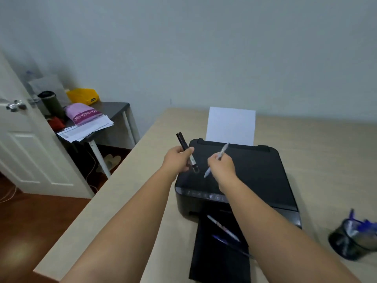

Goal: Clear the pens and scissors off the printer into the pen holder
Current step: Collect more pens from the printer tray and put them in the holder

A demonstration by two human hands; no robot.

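A black printer point(259, 172) sits on the beige desk with white paper point(231, 125) upright in its rear feed. Above the printer's left part, my left hand point(177, 161) is shut on a thick black marker point(187, 152), held slanted. My right hand point(222, 166) is shut on a clear white pen point(216, 160), tip pointing down-left over the lid. Two more pens lie on the black output tray point(220, 260): a white one point(223, 228) and a blue one point(230, 245). The dark mesh pen holder point(354, 241) stands at the right edge with blue pens in it. No scissors are visible.
The desk point(126, 199) ends on the left above a wooden floor. Beyond it stands a small dark side table point(114, 110) with papers, a pink pouch, a yellow tray and a dark tumbler. A white door point(22, 139) stands open at far left.
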